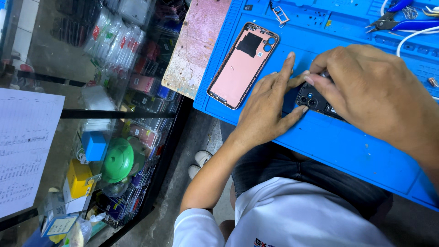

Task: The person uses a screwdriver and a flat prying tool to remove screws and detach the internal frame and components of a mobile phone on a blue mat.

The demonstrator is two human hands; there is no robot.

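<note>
Glass display case (114,114) at left. Pink phone back cover (242,64) laid flat on blue mat (347,146), worktop centre. Just right: dark phone body (313,98), pressed by left hand (270,107), pinched by right hand (370,91). Pliers (402,23) far right.

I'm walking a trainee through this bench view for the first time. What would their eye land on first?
Probably the bright blue work mat filling the right side, where the left hand and right hand close over a dark phone body with its camera lenses showing. Just left of them lies a detached pink back cover, inner side up. A glass case of packaged parts fills the left.
</note>
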